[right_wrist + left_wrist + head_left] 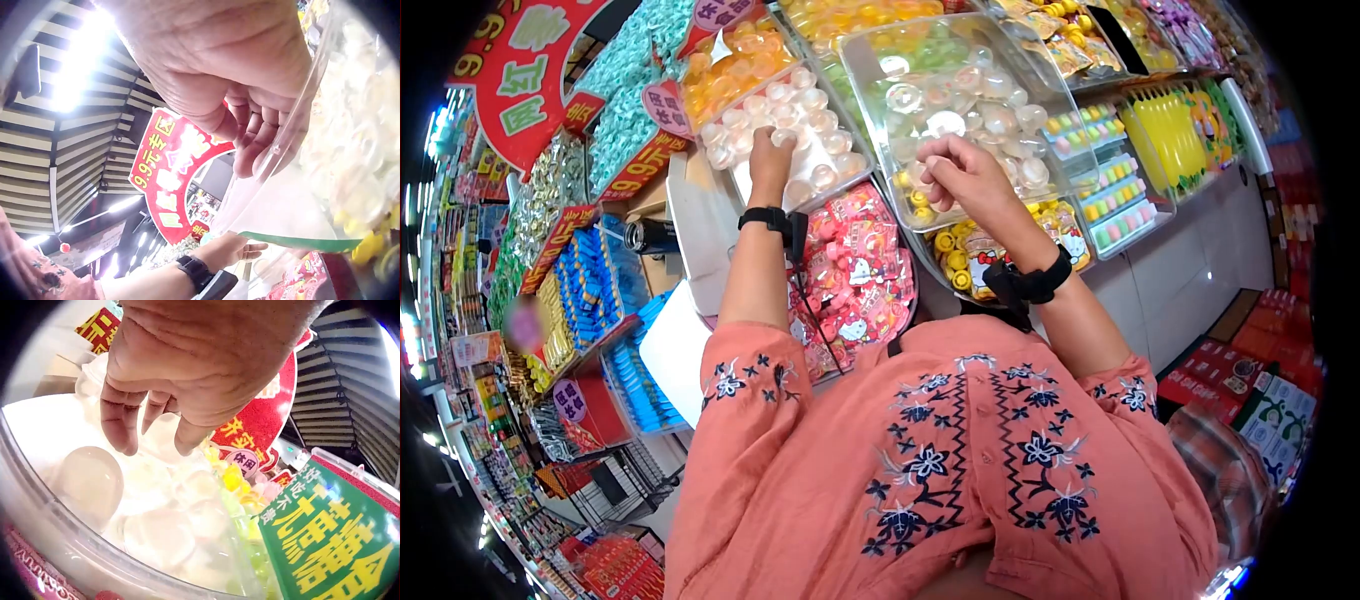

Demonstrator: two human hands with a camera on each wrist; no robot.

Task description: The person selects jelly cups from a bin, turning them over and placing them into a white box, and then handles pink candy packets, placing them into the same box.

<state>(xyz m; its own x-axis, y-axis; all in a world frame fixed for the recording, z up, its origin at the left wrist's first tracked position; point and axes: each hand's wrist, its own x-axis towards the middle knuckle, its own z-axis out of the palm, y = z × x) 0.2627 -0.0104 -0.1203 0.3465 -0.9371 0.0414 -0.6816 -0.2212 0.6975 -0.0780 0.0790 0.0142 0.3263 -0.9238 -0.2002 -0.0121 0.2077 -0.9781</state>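
My left hand (772,160) reaches down into a clear tray (837,192) of pale, translucent jelly cups (815,140). In the left wrist view its bent thumb and fingers (119,428) stand around one pale cup (161,434); glare hides the contact, so I cannot tell if they pinch it. Another round cup (90,484) lies closer to the tray wall. My right hand (972,182) hovers at the near edge of a larger clear plastic bin (870,110) of similar cups, fingers loosely curled around nothing. In the right wrist view its fingers (253,134) overlap the bin's clear rim.
Pink candy packets (855,270) lie below the left tray, yellow-capped packets (960,255) below the right bin. Pastel sweets (1110,200) in trays and yellow packs (1165,130) stand farther right. A black cylinder (650,237) and red price signs (640,150) are at left.
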